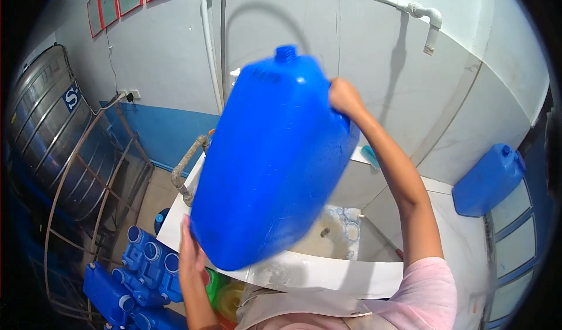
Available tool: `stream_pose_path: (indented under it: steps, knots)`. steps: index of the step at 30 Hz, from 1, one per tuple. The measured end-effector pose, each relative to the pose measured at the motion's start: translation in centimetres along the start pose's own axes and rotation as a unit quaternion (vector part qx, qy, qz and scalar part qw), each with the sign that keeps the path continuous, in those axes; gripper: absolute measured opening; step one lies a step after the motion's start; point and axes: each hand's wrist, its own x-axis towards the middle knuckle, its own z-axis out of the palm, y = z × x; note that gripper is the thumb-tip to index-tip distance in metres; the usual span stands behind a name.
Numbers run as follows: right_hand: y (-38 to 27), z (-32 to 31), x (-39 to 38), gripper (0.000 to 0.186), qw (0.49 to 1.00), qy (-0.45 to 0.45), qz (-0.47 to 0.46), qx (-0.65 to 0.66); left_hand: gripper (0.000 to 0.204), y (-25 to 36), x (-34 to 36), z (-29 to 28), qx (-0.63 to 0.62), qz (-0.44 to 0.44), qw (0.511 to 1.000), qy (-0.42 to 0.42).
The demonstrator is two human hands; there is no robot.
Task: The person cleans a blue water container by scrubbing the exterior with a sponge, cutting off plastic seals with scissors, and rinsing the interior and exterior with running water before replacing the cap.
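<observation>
A person lifts a large blue jug (263,160) above a white-edged sink (328,276), the container leaning with its capless neck up and its base low near the front rim. Open air separates the neck from the grey wall (374,55) in this view, while a bent white pipe (434,22) juts out well to the right. Tighter quarters lie at lower left, where a cluster of smaller blue jugs (137,280) crowds near the sink's end. Another blue jug (486,183) stands far right, well apart from the working arm. The right hand (344,98) closes its fingers around the grip at the jug's upper right side. The left hand (192,251) steadies the lower left edge, touching near the base; its fingers are partly hidden, and how far they spread cannot be told.
</observation>
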Motion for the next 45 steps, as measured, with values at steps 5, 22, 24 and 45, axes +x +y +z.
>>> stream_pose_path:
  steps: [5,22,24,45]
  knots:
    - [3.8,0.0,2.2,0.044,0.985,0.096,-0.085,0.116,0.064,-5.9,5.1,-0.2,-0.021,0.006,0.999,0.028]
    - [0.8,1.7,0.0,0.039,0.999,-0.026,-0.006,-0.026,0.060,-7.5,2.1,-2.5,-0.036,-0.056,0.991,0.114]
    - [-0.6,0.9,-0.8,0.040,0.999,-0.031,0.001,-0.011,0.061,-3.2,0.8,-2.7,0.031,-0.011,0.993,0.115]
    - [1.9,1.1,0.8,0.043,0.996,0.083,0.022,0.022,0.061,-8.3,8.3,-2.7,-0.028,0.007,0.993,0.114]
